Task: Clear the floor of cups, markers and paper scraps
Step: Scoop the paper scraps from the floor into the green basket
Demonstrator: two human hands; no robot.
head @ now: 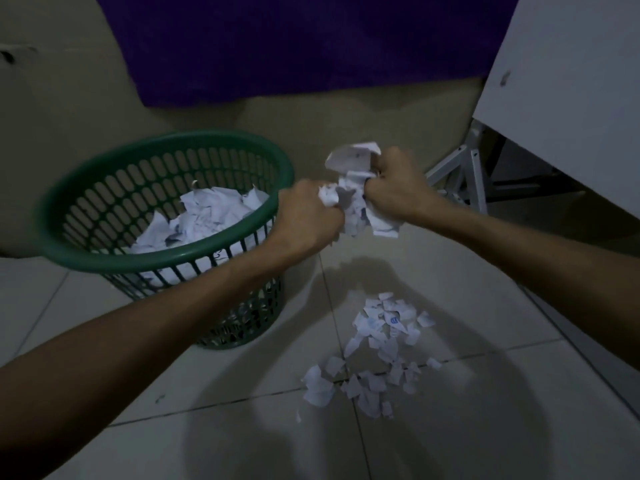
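Note:
A bunch of white paper scraps point(356, 192) hangs in the air between both my fists, just right of the basket. My left hand point(306, 216) is shut on its left side and my right hand point(394, 188) on its right side. The green slatted basket point(104, 251) stands on the floor at the left and holds several white paper scraps point(204, 216). A loose pile of torn paper scraps point(374, 351) lies on the tiled floor below my hands. No cups or markers are in view.
A white table top point(568, 81) with white metal legs point(467, 171) stands at the right, a few scraps lying near the legs. A purple cloth point(294, 46) hangs at the back against a beige wall. Pale floor tiles point(242, 427) fill the foreground.

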